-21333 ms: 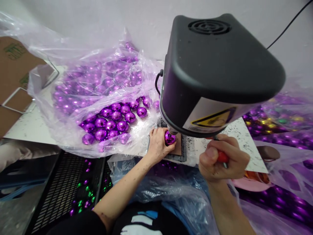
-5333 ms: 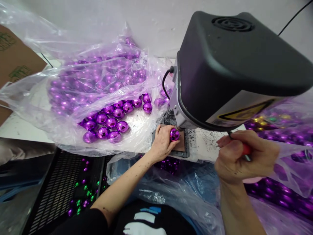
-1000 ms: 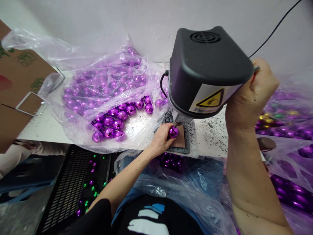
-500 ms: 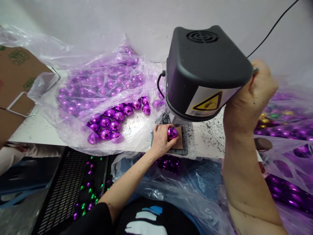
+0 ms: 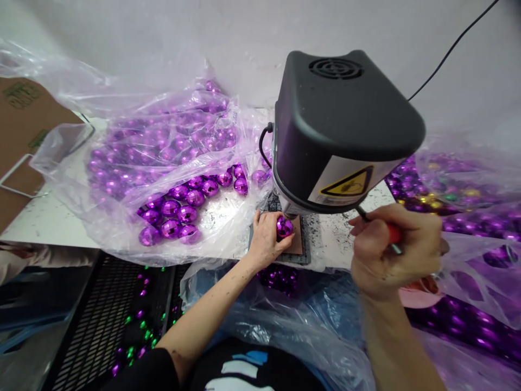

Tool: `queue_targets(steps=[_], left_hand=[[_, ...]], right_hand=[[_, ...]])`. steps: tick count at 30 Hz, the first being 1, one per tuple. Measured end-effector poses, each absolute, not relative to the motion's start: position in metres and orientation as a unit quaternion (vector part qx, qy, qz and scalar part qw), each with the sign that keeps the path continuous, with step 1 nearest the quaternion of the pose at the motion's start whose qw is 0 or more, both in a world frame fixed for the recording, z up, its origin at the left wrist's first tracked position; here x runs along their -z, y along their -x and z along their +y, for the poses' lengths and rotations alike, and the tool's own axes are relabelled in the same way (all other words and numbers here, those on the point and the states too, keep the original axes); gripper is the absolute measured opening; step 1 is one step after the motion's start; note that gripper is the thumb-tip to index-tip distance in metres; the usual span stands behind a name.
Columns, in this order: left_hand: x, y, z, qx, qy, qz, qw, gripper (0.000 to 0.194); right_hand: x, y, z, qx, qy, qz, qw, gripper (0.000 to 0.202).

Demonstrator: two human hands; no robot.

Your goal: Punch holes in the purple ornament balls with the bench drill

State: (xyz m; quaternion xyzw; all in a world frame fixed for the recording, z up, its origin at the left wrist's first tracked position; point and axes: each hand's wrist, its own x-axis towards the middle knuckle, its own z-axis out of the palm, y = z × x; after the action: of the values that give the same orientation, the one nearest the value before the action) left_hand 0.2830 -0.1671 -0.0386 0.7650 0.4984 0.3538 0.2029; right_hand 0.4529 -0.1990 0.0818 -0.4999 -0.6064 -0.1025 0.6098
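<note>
My left hand [image 5: 267,234] grips a shiny purple faceted ball [image 5: 284,227] on a small brown board [image 5: 298,239] at the base of a press. The black press head [image 5: 345,119], with a yellow warning label, stands over the ball and hides the upper part of the tool. My right hand [image 5: 396,250] is closed round the red grip of the press lever [image 5: 394,233], low on the right side. To the left, several more purple balls [image 5: 187,213] lie at the mouth of a clear plastic bag [image 5: 142,125] filled with such balls.
A cardboard box [image 5: 24,125] stands at the left. Below the white table [image 5: 57,222], green and purple beads lie on a black mesh crate [image 5: 97,304]. Clear plastic [image 5: 293,326] covers my lap. Bags of purple and gold balls [image 5: 456,201] are at the right.
My right hand has swung the lever down and toward me, from beside the top of the press head to below it. The left hand keeps its hold on the ball.
</note>
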Motion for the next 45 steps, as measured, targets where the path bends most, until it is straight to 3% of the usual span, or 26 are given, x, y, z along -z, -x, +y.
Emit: queue_targets(steps=[9, 15, 24, 30, 35, 45], left_hand=[[0.038, -0.285, -0.168, -0.352, -0.765, 0.514, 0.165, 0.035], [0.042, -0.285, -0.167, -0.353, -0.765, 0.511, 0.174, 0.037], [0.045, -0.286, -0.168, -0.371, -0.751, 0.511, 0.193, 0.041], [0.046, -0.285, -0.167, -0.372, -0.749, 0.506, 0.211, 0.042], [0.045, -0.282, -0.168, -0.388, -0.745, 0.494, 0.227, 0.046], [0.037, -0.249, -0.189, -0.478, -0.712, 0.427, 0.289, 0.056]], right_hand=[[-0.060, -0.448, -0.199, 0.092, 0.441, -0.633, 0.630, 0.009], [-0.039, -0.443, -0.194, 0.089, 0.403, -0.609, 0.677, 0.013], [-0.017, -0.439, -0.188, 0.077, 0.402, -0.608, 0.680, 0.009], [-0.082, -0.450, -0.182, 0.077, 0.456, -0.582, 0.669, 0.017], [-0.147, -0.456, -0.140, -0.029, 0.533, -0.579, 0.616, 0.051], [-0.145, -0.452, -0.118, -0.010, 0.503, -0.570, 0.650, 0.059]])
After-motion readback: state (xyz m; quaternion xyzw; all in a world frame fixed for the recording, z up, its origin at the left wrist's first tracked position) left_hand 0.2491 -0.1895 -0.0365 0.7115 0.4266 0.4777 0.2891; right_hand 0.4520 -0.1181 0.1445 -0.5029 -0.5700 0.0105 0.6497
